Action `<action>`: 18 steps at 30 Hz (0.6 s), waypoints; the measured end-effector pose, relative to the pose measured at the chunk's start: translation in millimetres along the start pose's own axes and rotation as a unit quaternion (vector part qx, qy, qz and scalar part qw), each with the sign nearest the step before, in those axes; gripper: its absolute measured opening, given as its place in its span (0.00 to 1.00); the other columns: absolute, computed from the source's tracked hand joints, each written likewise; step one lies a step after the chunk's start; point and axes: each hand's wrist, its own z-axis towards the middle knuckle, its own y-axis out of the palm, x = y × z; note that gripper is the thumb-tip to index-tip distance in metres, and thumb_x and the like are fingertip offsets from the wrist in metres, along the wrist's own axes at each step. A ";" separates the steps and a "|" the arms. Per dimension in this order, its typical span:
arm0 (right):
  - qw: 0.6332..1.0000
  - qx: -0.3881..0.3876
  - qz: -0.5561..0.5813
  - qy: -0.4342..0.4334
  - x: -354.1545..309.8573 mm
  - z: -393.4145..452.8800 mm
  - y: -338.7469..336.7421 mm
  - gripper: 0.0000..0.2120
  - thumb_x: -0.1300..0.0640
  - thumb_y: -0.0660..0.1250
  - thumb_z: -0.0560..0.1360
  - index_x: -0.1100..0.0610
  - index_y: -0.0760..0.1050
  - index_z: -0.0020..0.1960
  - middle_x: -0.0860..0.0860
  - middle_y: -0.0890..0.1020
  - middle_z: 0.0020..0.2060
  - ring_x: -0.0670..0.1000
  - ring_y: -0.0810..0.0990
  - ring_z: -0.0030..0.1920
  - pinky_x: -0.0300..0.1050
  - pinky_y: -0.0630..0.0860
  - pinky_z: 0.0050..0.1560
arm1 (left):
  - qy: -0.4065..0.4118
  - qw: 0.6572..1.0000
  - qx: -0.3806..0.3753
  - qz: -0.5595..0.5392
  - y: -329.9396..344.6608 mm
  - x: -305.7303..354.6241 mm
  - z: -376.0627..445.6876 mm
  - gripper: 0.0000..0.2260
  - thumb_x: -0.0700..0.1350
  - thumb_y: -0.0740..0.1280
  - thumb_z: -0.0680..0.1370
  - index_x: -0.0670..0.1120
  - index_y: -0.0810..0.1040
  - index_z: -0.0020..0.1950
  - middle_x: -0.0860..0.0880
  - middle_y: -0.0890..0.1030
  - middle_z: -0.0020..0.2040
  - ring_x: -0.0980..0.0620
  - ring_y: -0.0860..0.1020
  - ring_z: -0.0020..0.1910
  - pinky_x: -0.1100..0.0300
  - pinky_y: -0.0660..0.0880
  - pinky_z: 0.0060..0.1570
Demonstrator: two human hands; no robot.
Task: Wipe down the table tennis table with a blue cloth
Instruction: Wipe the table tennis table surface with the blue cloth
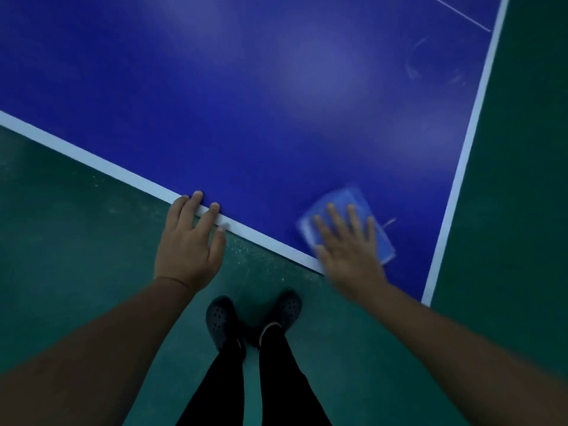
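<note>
The blue table tennis table fills the upper part of the view, edged with white lines along its near side and right side. A folded blue cloth lies flat near the table's near right corner. My right hand presses on it with fingers spread and straight; the hand and cloth look blurred. My left hand rests on the near white edge of the table, fingers lying over the line, holding nothing.
Green floor surrounds the table on the near side and the right. My feet in dark clogs stand just below the table edge. Faint smears mark the table near its right side.
</note>
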 end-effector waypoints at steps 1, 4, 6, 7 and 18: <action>0.998 -0.013 -0.003 0.062 23.2 -7.9 -2.4 0.28 0.39 0.43 0.82 0.44 0.52 0.80 0.49 0.55 0.81 0.59 0.50 0.80 0.69 0.50 0.75 | 0.001 1.000 0.000 -0.002 0.7 -1.1 -0.3 0.25 0.53 0.55 0.81 0.37 0.75 0.69 0.34 0.70 0.71 0.34 0.63 0.72 0.40 0.64 0.71; 0.954 0.004 0.049 0.296 61.9 -8.0 -9.3 0.28 0.40 0.42 0.82 0.46 0.49 0.81 0.49 0.50 0.81 0.58 0.46 0.80 0.67 0.45 0.76 | 0.015 1.000 0.008 0.000 2.8 -3.2 0.9 0.25 0.53 0.55 0.81 0.37 0.75 0.68 0.34 0.69 0.71 0.33 0.63 0.71 0.39 0.64 0.70; 0.905 0.043 0.097 0.412 43.7 14.1 -11.4 0.27 0.43 0.46 0.84 0.45 0.49 0.82 0.48 0.48 0.82 0.59 0.45 0.80 0.69 0.44 0.76 | 0.020 1.000 0.009 0.007 3.1 -4.3 0.4 0.25 0.53 0.54 0.81 0.37 0.75 0.69 0.33 0.69 0.71 0.33 0.63 0.72 0.39 0.63 0.71; 0.895 0.049 0.108 0.429 22.6 29.4 -11.3 0.27 0.43 0.47 0.84 0.44 0.49 0.81 0.48 0.48 0.82 0.60 0.45 0.80 0.70 0.44 0.75 | 0.019 1.000 0.007 0.011 3.4 -4.6 -0.4 0.25 0.53 0.54 0.81 0.37 0.74 0.69 0.33 0.68 0.72 0.33 0.62 0.72 0.39 0.63 0.71; 0.970 -0.026 0.059 0.233 42.0 47.5 -18.4 0.27 0.41 0.45 0.82 0.40 0.49 0.80 0.47 0.49 0.81 0.57 0.44 0.81 0.66 0.43 0.77 | 0.061 0.997 0.053 0.017 12.8 -15.2 1.9 0.23 0.50 0.56 0.81 0.37 0.75 0.68 0.32 0.69 0.70 0.31 0.64 0.69 0.37 0.64 0.69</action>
